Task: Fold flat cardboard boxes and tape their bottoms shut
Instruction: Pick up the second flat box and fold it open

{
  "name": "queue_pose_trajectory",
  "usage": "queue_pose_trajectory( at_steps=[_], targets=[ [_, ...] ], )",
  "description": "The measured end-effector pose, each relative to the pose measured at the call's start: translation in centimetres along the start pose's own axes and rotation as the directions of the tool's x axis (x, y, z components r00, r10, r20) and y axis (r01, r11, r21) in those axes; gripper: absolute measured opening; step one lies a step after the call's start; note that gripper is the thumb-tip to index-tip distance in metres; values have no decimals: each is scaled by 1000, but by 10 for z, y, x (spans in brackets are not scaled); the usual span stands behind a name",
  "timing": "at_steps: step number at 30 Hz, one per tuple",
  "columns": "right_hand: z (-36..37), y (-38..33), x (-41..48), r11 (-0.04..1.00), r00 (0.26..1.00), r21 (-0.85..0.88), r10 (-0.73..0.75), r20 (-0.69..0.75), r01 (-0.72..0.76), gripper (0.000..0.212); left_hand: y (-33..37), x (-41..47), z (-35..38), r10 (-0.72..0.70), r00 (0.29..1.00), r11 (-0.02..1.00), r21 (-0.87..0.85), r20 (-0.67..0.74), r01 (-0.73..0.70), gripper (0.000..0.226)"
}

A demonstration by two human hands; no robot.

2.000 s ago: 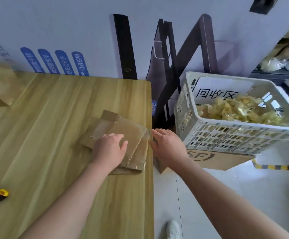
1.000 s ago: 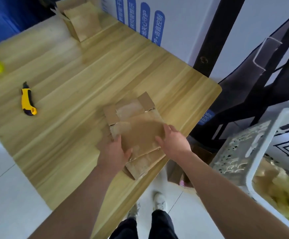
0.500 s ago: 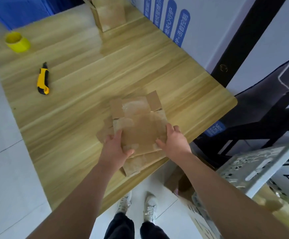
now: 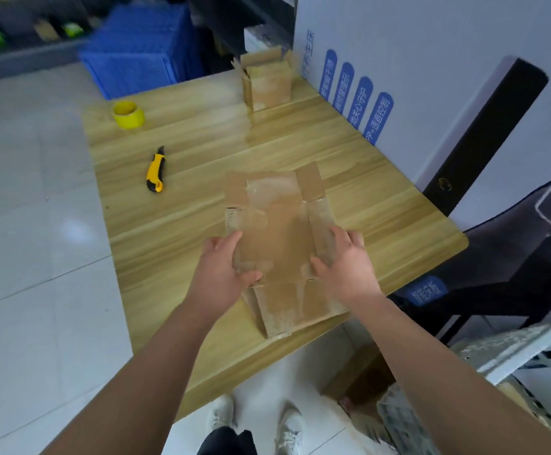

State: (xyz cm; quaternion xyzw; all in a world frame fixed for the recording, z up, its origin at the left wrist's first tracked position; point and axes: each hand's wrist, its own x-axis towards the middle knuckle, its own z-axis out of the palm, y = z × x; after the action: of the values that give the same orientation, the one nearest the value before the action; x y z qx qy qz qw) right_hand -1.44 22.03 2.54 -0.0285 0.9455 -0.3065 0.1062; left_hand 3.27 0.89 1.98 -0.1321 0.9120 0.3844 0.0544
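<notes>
Currently holds a flattened cardboard box [image 4: 277, 244] in both hands over the middle of the desk [image 4: 182, 244], lengthwise from 12 to 6 o'clock. Cannot tell whether resting on the desk surface or lifted just clear of it. Shows glossy patches on the upper face, short flaps spread at the 12 o'clock end, and longer flaps at the 6 o'clock end, close to the desk's near edge.

Grips the box's 9 o'clock edge with the left hand [image 4: 221, 270]: thumb laid across the upper face, fingers [image 4: 231, 238] curled round the edge. Grips the 3 o'clock edge with the right hand [image 4: 346, 267] in mirror fashion: thumb on the upper face, fingers closed over the side panel.

Elsewhere on the desk, read from the held box:
- yellow-and-black utility knife [image 4: 155, 170] at 10 o'clock, lying flat, well apart;
- yellow tape roll [image 4: 128, 114] farther out, between 10 and 11 o'clock, near the far left corner;
- erected cardboard box [image 4: 267, 82] at 12 o'clock, upright at the far edge, top flaps open, just beside a white panel [image 4: 431, 60] bearing blue labels.

Beyond the desk:
- stacked blue crates [image 4: 139, 57] at 11 o'clock;
- blurred white perforated crate [image 4: 513, 353] at 4 o'clock;
- pair of white shoes [image 4: 224, 413] at 6 o'clock on the pale tiled floor [image 4: 31, 224].
</notes>
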Motion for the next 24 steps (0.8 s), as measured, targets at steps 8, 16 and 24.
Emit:
queue_pose_trajectory(
  at_steps=[8, 16, 24],
  targets=[
    [38, -84, -1, 996, 996, -20, -86, 8, 86, 68, -50, -10, -71, -58, 996, 998, -18, -72, 57, 82],
    [120, -208, 5, 995, 995, 13, -103, 16, 102, 70, -149, 7, -184, -73, 995, 997, 13, -73, 74, 81],
    [193, -316, 19, 998, 999, 44, -40, -21, 41, 68, -230, 46, -291, -1, 1000, 996, 89, -20, 2, 81]
  ],
)
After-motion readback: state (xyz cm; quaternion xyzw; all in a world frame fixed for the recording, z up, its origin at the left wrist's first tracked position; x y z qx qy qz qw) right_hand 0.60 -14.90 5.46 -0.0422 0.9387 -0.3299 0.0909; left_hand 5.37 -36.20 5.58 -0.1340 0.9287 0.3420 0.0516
